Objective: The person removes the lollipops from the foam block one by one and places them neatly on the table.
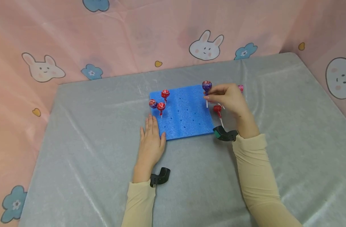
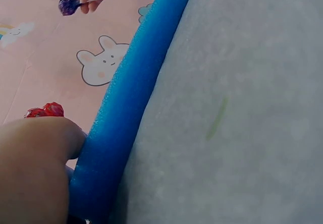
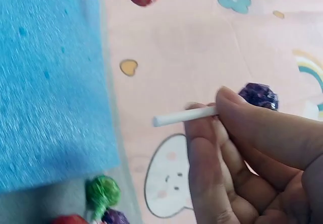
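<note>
Between thumb and fingertips, my right hand point(image 1: 229, 97) pinches a purple-wrapped lollipop point(image 1: 207, 85) by its white stick, held upright over the right edge of the blue foam board point(image 1: 187, 116). In the right wrist view the stick's bare end point(image 3: 161, 119) points toward the board. My left hand point(image 1: 151, 140) lies with straight fingers along the board's left edge, thumb at the front corner. Two red lollipops point(image 1: 165, 93) and a purple-red one point(image 1: 152, 103) stand in the board's left part. Small holes dot the rest of its top.
Right of the board, a red lollipop point(image 1: 217, 109) lies on the grey cloth, and a pink one point(image 1: 240, 88) shows behind my right hand. A green lollipop point(image 3: 103, 191) lies there too in the right wrist view. A pink curtain point(image 1: 150, 37) hangs behind the table.
</note>
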`<action>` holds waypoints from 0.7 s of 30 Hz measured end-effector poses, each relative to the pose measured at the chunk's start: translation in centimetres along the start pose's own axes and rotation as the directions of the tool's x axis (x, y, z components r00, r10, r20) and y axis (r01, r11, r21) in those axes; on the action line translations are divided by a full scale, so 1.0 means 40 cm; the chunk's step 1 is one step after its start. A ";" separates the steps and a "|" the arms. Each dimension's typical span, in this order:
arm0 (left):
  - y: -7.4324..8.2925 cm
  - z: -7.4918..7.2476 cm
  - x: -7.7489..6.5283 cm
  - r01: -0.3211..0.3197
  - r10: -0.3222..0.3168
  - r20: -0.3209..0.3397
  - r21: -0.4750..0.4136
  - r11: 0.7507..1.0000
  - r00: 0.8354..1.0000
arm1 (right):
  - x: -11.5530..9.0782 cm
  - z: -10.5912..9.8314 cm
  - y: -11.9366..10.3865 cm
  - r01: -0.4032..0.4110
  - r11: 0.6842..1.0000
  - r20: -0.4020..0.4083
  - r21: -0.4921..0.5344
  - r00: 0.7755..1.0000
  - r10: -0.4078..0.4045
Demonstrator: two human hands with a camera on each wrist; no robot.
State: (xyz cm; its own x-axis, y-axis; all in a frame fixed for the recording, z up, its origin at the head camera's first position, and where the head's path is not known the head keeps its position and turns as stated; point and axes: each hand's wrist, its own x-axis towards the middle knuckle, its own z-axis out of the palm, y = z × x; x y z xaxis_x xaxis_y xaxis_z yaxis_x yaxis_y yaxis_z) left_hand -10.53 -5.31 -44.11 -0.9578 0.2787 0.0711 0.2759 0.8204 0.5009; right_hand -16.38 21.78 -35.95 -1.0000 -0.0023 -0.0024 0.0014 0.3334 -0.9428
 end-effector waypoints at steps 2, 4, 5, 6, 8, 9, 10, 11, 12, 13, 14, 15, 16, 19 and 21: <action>0.001 -0.002 0.000 0.001 -0.001 0.003 0.000 1.000 1.000 | -0.004 -0.015 0.001 -0.029 0.998 0.006 -0.059 1.000 0.029; 0.004 -0.006 -0.001 0.006 -0.006 0.012 0.001 1.000 1.000 | -0.008 -0.032 0.002 -0.047 0.992 0.027 -0.117 0.998 0.051; 0.004 -0.007 -0.001 0.007 -0.007 0.015 0.001 1.000 1.000 | -0.011 -0.040 0.002 -0.063 0.988 0.037 -0.143 0.997 0.069; 0.005 -0.007 -0.001 0.009 -0.009 0.019 0.002 1.000 1.000 | -0.013 -0.049 0.002 -0.079 0.983 0.050 -0.164 0.995 0.088; 0.005 -0.008 -0.001 0.011 -0.011 0.024 0.003 1.000 1.000 | -0.018 -0.066 0.002 -0.111 0.973 0.069 -0.201 0.989 0.127; 0.005 -0.008 0.000 0.013 -0.013 0.028 0.004 1.000 1.000 | -0.019 -0.075 0.002 -0.132 0.968 0.080 -0.213 0.985 0.152; 0.005 -0.008 0.000 0.016 -0.016 0.032 0.004 1.000 0.999 | -0.021 -0.082 0.002 -0.151 0.961 0.087 -0.232 0.981 0.175; 0.005 -0.007 0.001 0.018 -0.018 0.034 0.004 1.000 0.999 | -0.022 -0.090 0.003 -0.170 0.952 0.090 -0.254 0.976 0.198; 0.004 -0.007 0.001 0.018 -0.018 0.034 0.004 1.000 0.999 | -0.023 -0.097 0.005 -0.184 0.944 0.097 -0.274 0.971 0.217; 0.004 -0.007 0.001 0.021 -0.021 0.037 0.004 1.000 0.999 | -0.023 -0.103 0.008 -0.195 0.937 0.103 -0.290 0.967 0.233; 0.004 -0.006 0.001 0.024 -0.024 0.039 0.003 1.000 0.999 | -0.023 -0.109 0.012 -0.203 0.930 0.111 -0.307 0.963 0.247; 0.004 -0.006 0.002 0.027 -0.027 0.042 0.002 1.000 0.999 | -0.023 -0.115 0.016 -0.212 0.922 0.118 -0.323 0.958 0.261; 0.004 -0.006 0.001 0.025 -0.025 0.039 0.001 1.000 0.999 | -0.022 -0.120 0.021 -0.219 0.914 0.123 -0.341 0.954 0.275; 0.004 -0.006 0.001 0.028 -0.027 0.039 -0.004 1.000 0.999 | -0.019 -0.136 0.039 -0.248 0.890 0.133 -0.382 0.939 0.318; 0.004 -0.006 0.001 0.024 -0.024 0.032 -0.006 1.000 0.999 | -0.017 -0.144 0.053 -0.269 0.874 0.132 -0.404 0.929 0.347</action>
State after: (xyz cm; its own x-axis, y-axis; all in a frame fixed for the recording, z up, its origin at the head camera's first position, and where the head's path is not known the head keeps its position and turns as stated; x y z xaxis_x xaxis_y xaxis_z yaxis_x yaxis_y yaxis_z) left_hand -10.53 -5.28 -43.80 -0.9609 0.2750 0.0313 0.2523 0.8239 0.5075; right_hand -15.73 27.91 -36.01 -0.9277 -0.0110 -0.3732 0.2691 0.6732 -0.6887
